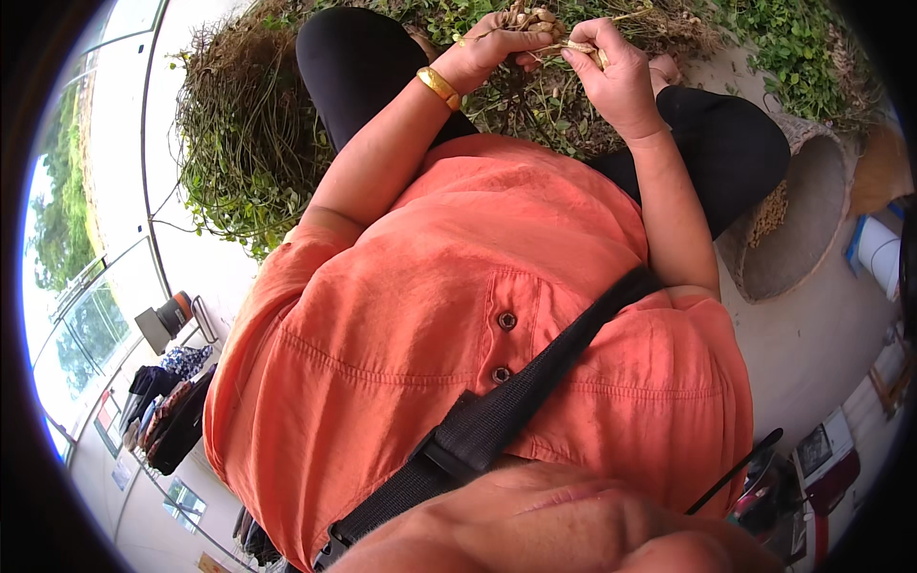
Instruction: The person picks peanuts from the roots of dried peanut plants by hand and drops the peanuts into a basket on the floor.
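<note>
My left hand (481, 51), below a gold-coloured bangle (439, 87), grips a bunch of peanut pods (536, 20) on their roots and stems at the top of the view. Close beside it, my right hand (617, 82) has thumb and fingers closed on peanut pods (599, 59). A thin pale stem runs between the two hands. Under both hands, between my black-trousered knees, lie uprooted peanut plants (548, 118) with soil and leaves. The left fingertips are partly hidden behind the bunch.
A tall heap of peanut plants (240, 114) stands beyond my left knee. More leafy plants (799, 61) lie at the upper right. By my right knee a round basket (817, 208), tipped towards view, holds loose peanuts (769, 217). A white container (880, 251) stands farther right.
</note>
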`<state>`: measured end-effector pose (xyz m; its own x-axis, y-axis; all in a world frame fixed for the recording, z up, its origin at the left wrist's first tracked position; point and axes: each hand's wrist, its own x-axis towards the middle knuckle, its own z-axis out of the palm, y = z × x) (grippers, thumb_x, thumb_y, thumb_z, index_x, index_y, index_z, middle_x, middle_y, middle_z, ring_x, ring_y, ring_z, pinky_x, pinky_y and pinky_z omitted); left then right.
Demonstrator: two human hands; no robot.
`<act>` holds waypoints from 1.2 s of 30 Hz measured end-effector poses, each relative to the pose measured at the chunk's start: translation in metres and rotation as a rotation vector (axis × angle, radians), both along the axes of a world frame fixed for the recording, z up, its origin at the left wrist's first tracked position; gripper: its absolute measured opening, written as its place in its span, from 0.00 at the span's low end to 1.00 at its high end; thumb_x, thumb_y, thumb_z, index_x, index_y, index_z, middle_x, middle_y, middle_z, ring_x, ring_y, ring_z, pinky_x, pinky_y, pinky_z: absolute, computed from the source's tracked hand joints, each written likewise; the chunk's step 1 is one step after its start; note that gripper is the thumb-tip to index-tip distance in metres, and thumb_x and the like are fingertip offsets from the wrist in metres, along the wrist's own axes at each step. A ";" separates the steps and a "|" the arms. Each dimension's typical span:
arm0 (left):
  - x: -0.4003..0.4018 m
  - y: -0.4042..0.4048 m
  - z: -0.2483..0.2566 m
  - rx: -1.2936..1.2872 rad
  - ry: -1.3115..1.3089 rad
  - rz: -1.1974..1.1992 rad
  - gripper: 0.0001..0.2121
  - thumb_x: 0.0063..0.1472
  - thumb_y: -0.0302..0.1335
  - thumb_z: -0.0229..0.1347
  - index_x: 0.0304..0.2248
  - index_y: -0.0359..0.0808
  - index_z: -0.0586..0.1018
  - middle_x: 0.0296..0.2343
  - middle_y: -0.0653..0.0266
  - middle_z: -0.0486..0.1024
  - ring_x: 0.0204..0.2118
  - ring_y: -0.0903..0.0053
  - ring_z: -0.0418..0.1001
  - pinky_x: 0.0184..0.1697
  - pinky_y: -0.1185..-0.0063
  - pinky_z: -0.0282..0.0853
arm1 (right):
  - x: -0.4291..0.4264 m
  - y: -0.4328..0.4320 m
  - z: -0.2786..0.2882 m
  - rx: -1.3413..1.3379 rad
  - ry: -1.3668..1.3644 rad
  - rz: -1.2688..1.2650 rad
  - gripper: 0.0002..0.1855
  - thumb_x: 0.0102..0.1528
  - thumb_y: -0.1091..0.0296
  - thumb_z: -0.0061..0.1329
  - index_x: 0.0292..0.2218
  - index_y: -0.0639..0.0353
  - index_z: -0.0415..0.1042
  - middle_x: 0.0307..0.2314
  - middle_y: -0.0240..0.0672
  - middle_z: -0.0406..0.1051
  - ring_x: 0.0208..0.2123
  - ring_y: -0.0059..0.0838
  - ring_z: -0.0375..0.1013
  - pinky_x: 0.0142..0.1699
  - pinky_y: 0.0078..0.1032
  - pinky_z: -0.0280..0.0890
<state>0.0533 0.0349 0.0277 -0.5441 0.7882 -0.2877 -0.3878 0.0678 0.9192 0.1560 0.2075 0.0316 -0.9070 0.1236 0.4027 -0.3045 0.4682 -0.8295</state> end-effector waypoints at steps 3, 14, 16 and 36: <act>0.003 0.005 0.000 -0.025 0.006 0.033 0.11 0.60 0.29 0.54 0.41 0.34 0.77 0.23 0.76 0.69 0.22 0.90 0.60 0.27 0.86 0.59 | 0.005 0.001 0.006 0.086 0.018 -0.057 0.09 0.50 0.76 0.55 0.33 0.59 0.68 0.21 0.33 0.72 0.22 0.28 0.73 0.28 0.24 0.66; -0.019 -0.017 -0.014 -0.035 -0.106 0.237 0.03 0.59 0.20 0.52 0.33 0.36 0.75 0.22 0.75 0.66 0.21 0.87 0.58 0.27 0.84 0.59 | 0.145 0.210 0.060 -0.398 -0.039 -1.009 0.07 0.57 0.69 0.47 0.38 0.58 0.70 0.21 0.25 0.66 0.17 0.13 0.60 0.19 0.14 0.55; -0.014 -0.011 -0.017 -0.076 -0.101 0.236 0.03 0.59 0.20 0.52 0.33 0.36 0.75 0.21 0.75 0.66 0.21 0.86 0.59 0.28 0.83 0.60 | 0.193 0.249 0.048 -0.407 -0.118 -1.195 0.07 0.57 0.67 0.49 0.37 0.58 0.72 0.23 0.26 0.68 0.19 0.14 0.60 0.20 0.15 0.56; -0.021 0.027 -0.039 -0.272 -0.161 -0.063 0.05 0.63 0.26 0.50 0.35 0.32 0.75 0.19 0.72 0.63 0.23 0.81 0.61 0.31 0.80 0.63 | 0.474 0.203 0.015 -1.193 0.383 -1.426 0.02 0.54 0.72 0.50 0.31 0.58 0.72 0.21 0.31 0.70 0.22 0.24 0.70 0.27 0.23 0.67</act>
<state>0.0328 0.0621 -0.0113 -0.4272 0.7014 -0.5706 -0.5136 0.3312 0.7915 0.6303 0.4104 0.0463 0.2141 0.9230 -0.3198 -0.4823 -0.1848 -0.8563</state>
